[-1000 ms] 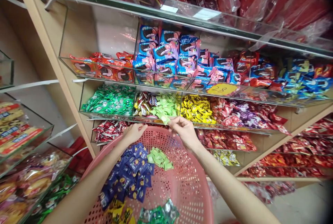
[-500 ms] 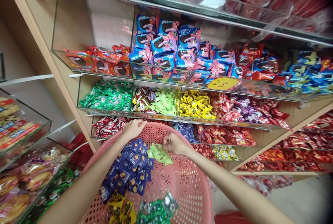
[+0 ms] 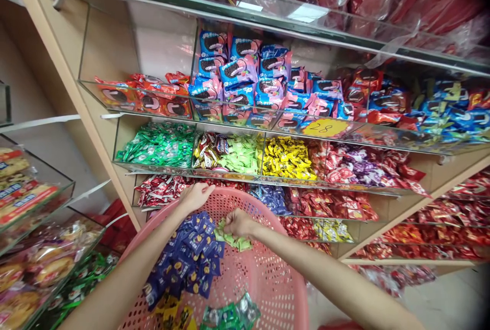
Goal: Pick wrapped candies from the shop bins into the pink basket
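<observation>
A large pink perforated basket (image 3: 268,268) is in front of me. My left hand (image 3: 196,197) holds its far rim, fingers curled over the edge. Inside the basket my right hand (image 3: 238,222) is closed at the light green packets (image 3: 241,242); whether a packet is between its fingers is hidden. Purple packets (image 3: 195,253) are heaped left of it. Yellow packets (image 3: 174,314) and green packets (image 3: 231,314) lie in the near part of the basket.
Behind the basket, glass-fronted shelves hold green candies (image 3: 156,143), yellow candies (image 3: 287,159) and blue biscuit packs (image 3: 239,69). A yellow price tag (image 3: 324,127) reads 28. Packaged bread (image 3: 49,263) stands on racks at left. A wooden panel (image 3: 72,90) edges the shelves.
My right hand has moved left and slightly down onto the light green packets, covering part of them. My left hand stays at the rim.
</observation>
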Demonstrator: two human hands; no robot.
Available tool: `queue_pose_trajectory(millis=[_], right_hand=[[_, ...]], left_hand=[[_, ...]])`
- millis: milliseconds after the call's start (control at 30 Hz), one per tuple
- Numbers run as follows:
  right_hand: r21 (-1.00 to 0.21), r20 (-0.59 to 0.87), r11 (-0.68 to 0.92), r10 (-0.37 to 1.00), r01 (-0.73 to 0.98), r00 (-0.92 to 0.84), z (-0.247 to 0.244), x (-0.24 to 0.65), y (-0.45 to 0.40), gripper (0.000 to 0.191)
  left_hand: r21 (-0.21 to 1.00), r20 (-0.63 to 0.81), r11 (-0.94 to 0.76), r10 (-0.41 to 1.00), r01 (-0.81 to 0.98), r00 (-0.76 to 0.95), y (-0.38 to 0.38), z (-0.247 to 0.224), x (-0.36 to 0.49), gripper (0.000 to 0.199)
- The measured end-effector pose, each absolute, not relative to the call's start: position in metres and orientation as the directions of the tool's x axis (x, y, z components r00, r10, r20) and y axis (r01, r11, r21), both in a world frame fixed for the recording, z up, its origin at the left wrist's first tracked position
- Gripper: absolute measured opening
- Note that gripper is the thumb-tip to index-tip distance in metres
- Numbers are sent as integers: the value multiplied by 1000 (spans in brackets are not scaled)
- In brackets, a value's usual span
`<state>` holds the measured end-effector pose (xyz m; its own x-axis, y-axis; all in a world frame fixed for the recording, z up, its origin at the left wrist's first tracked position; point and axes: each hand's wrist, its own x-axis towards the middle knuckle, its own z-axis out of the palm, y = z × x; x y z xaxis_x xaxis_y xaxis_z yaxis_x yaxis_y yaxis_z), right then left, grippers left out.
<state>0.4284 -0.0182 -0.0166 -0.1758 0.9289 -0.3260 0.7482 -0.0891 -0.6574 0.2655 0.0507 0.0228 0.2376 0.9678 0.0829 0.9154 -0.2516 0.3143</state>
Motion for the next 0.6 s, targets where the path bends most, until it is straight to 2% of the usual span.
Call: queue_pose_trajectory(millis=[167,300,400,500,533,600], right_hand=[[-552,-333,-87,935,829,-123,-26,432,-17,6],[-420,-243,-39,967,907,-71,-15,433,-20,5],[-308,-178,77,975,948,-136,18,433,-24,10],[-279,-143,176,964,944,-222,73,442,-23,15],[-243,-79,214,968,946,-239,93,447,-21,18],[-78,106,191,978,979,-182,129,459,-14,20]], left_hand=[[305,67,-245,969,920,236,51,23,265,55],[314,79,-254,967,915,241,53,25,265,55],[316,91,-256,967,914,239,54,27,264,55],[316,99,-254,967,914,234,55,28,262,55],[319,101,-254,967,913,234,54,28,261,55],[322,102,-248,969,914,227,53,29,259,56]])
